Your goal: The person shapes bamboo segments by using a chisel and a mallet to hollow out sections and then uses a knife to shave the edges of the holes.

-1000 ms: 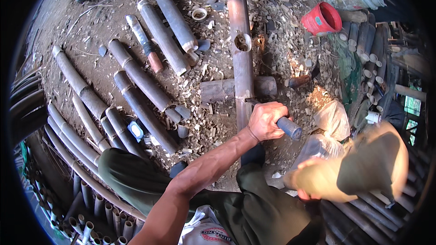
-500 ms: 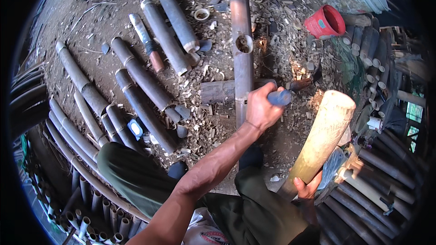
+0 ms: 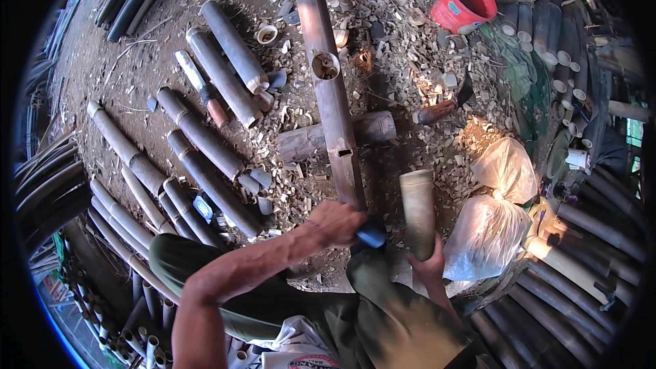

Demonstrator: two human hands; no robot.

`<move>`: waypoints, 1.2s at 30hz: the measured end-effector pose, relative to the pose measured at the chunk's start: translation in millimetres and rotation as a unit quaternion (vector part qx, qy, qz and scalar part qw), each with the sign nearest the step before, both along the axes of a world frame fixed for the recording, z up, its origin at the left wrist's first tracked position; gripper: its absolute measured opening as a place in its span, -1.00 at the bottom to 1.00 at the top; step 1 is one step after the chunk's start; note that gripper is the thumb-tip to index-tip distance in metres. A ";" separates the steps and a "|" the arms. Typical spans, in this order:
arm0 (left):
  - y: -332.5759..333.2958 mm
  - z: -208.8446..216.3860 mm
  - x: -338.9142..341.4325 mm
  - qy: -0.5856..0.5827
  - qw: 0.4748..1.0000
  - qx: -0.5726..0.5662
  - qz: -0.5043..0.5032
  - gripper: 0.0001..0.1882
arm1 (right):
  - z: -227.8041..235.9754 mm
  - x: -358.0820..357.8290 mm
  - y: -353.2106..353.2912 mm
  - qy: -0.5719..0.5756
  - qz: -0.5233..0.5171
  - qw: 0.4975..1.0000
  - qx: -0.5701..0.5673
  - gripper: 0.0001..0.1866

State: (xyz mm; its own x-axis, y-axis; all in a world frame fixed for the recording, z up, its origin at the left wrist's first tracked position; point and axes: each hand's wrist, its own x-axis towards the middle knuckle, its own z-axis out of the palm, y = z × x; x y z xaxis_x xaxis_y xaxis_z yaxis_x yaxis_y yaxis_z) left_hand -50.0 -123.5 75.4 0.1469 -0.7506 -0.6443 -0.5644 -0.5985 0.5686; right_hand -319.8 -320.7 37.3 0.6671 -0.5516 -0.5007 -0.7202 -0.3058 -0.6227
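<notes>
A long dark bamboo pole (image 3: 333,109) runs away from me across a short log (image 3: 301,143). Two round openings and a smaller square-cut notch (image 3: 344,153) show along its upper side. My left hand (image 3: 335,223) is closed in a fist round a blue-handled tool (image 3: 371,234), over the pole's near end; the tool's working end is not clear. To the right, my right hand (image 3: 429,266) grips the lower part of a thick wooden club (image 3: 417,198), held nearly upright beside the pole. Some fingers of this hand are hidden behind the club.
Several bamboo lengths (image 3: 212,181) lie on the ground at left, with a knife (image 3: 198,82) among them. Right of the pole are a curved blade with a wooden handle (image 3: 437,112), a plastic bag (image 3: 482,239) and a red bucket (image 3: 465,5). Wood chips litter the ground.
My left hand and the blue-handled tool have moved nearer to me, uncovering the notch. The club has dropped and swung left, more upright, revealing the plastic bag. The whole view has shifted.
</notes>
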 end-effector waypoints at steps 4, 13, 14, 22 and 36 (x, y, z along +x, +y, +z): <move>31.7 -8.3 -1.4 -0.124 0.936 -0.321 0.075 -0.75 | -3.9 16.2 2.8 -0.014 0.075 0.997 -0.032 0.04; -73.4 21.8 5.3 -0.097 0.828 -0.502 0.230 -0.78 | 27.7 28.7 -35.7 -0.239 0.140 0.943 -0.185 -0.02; -73.1 16.8 7.3 -0.087 0.830 -0.502 0.229 -0.78 | 44.4 38.7 -36.8 -0.252 0.083 0.963 -0.057 -0.01; -65.9 -3.0 16.6 -0.071 0.848 -0.473 0.231 -0.74 | 89.6 82.7 -39.2 -0.442 -0.008 0.886 0.141 -0.12; -62.5 -6.2 25.8 -0.057 0.856 -0.459 0.229 -0.70 | 153.1 100.4 -90.5 -0.201 0.305 0.868 0.337 -0.34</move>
